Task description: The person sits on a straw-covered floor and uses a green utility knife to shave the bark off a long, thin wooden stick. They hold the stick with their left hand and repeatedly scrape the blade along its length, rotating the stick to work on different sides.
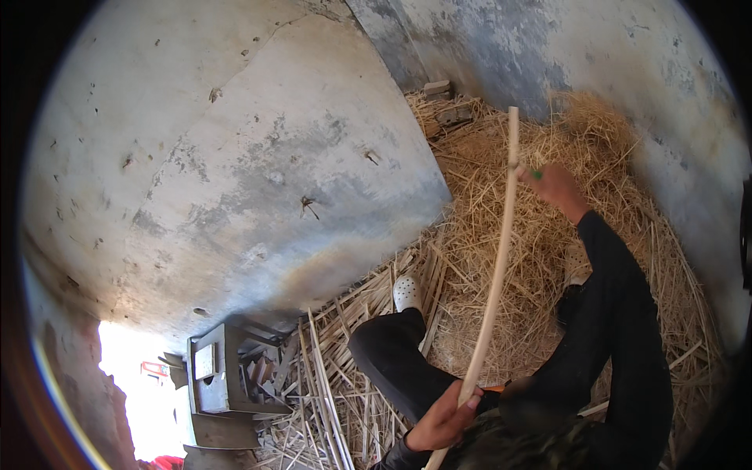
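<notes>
A long, pale, slightly curved wooden pole (497,282) runs from my lap up toward the far wall. My left hand (442,419) is closed around its lower part, thumb lying along the wood. Near its far end my right hand (556,189) is closed on a small green-handled tool (536,175). The tool's working end meets or lies very close to the pole at a darker ring on it; its exact kind is too small to make out. My legs are bent on either side of the pole, and a white clog with holes (406,293) shows on my left foot.
Straw-like shavings (580,133) heap over the floor up to the right wall. Long split strips (329,392) lie to the left, beside a grey box-like cabinet (223,368). A stained plaster wall (258,157) rises at the left, and bricks (453,116) sit in the far corner.
</notes>
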